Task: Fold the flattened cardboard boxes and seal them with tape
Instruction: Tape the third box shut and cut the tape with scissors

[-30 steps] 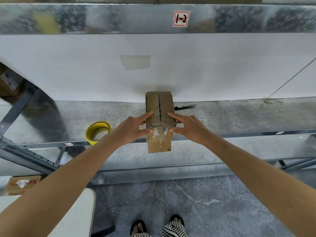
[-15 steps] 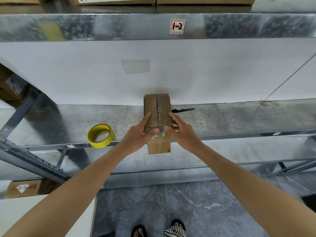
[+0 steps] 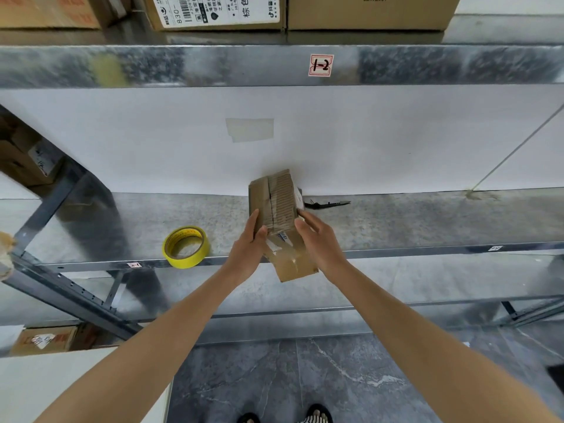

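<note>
The left hand [image 3: 248,250] grips the small box [image 3: 276,210] at the shelf's [image 3: 427,221] near edge; the right hand [image 3: 319,239] is open, fingertips touching its side. Unsealed flaps could spring apart, or the tilted box slip off.

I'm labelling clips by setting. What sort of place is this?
Probably a warehouse or stockroom. Galvanised metal shelving carries a bay label reading 1-2, shipping cartons with barcode labels sit on the level above, and a yellow tape roll lies beside the small cardboard box being handled.
</note>
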